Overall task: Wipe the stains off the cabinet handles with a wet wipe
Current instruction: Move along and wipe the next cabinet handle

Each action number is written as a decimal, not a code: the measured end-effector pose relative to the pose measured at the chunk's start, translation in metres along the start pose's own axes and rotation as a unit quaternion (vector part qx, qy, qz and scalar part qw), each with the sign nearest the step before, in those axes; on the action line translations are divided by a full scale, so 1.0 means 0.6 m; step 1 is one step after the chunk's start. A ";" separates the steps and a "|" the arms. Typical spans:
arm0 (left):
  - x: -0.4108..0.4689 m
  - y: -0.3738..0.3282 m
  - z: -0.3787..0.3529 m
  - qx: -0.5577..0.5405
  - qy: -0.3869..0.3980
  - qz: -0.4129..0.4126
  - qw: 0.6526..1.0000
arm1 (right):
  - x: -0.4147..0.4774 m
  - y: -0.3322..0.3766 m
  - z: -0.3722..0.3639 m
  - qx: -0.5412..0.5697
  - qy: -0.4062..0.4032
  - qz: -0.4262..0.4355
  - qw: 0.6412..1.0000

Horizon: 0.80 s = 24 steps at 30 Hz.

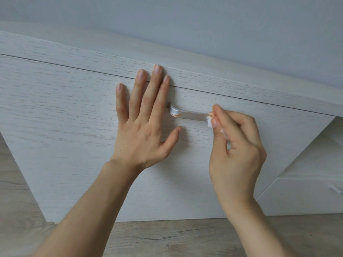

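Observation:
A silver handle (187, 113) runs across the pale wood-grain cabinet front (74, 127). Orange stains show on its left end and along its top edge. My left hand (144, 119) lies flat on the cabinet front just left of the handle, fingers straight and spread. My right hand (235, 143) pinches a small white wet wipe (209, 120) between thumb and fingertips and presses it on the right end of the handle. Most of the wipe is hidden inside the fingers, and the handle's right end is covered by them.
The cabinet's top panel (204, 71) runs above the front, under a grey wall (204, 25). Another white unit with a second handle (336, 191) stands lower right. Wood-look flooring (167, 238) lies below.

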<state>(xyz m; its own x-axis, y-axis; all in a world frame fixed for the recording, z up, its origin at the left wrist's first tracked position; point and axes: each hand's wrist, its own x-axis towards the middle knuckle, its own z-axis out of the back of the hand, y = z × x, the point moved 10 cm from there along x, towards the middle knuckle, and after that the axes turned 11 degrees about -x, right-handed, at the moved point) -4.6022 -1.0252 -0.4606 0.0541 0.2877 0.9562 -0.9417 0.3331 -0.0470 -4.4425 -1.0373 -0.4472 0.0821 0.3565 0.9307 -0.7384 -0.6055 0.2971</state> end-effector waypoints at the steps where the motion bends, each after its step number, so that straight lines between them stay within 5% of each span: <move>1: 0.000 0.000 0.000 0.001 -0.002 0.001 1.000 | 0.003 0.004 -0.001 0.000 0.004 0.011 1.000; 19: -0.001 -0.001 0.000 -0.011 -0.009 -0.008 1.000 | 0.011 -0.018 0.005 0.033 -0.002 -0.082 0.996; 24: -0.003 0.000 0.001 -0.010 -0.017 -0.005 1.000 | 0.014 0.011 0.002 -0.014 0.016 -0.006 1.000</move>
<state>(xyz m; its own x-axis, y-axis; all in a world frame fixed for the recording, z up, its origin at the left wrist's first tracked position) -4.6027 -1.0262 -0.4618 0.0515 0.2539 0.9658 -0.9344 0.3536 -0.0431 -4.4463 -1.0393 -0.4374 0.0693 0.3860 0.9199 -0.7561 -0.5812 0.3009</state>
